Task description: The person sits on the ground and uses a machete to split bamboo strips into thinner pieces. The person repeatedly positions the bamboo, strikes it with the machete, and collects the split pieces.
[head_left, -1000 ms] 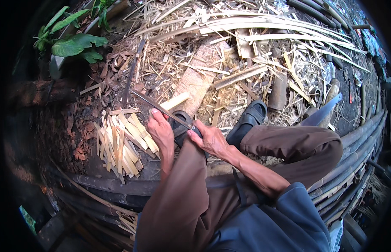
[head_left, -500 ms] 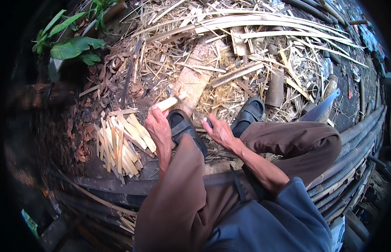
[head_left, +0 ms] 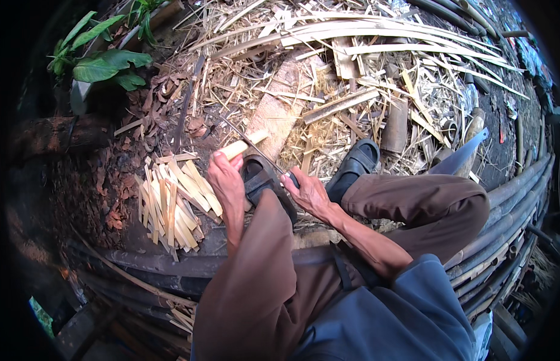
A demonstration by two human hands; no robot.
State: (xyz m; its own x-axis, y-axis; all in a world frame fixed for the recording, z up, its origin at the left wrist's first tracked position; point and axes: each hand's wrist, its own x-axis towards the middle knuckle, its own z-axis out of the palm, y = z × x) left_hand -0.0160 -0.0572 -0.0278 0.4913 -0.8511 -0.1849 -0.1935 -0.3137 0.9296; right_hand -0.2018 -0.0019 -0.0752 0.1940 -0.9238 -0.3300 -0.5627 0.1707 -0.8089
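1) Near frame ctr, R hand closed round handle of thin knife, blade slanting up-left across pale strip; can't tell if touching
2) Just left of ctr, L hand gripping strip's lower end
3) Further left, pile of cut pcs
4) Upper right, long strips w/ shavings around
5) Mid-right, bluish saw blade

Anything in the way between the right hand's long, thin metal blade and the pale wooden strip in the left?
Nothing visible: in this view, the blade in the right hand crosses the strip; contact is unclear.
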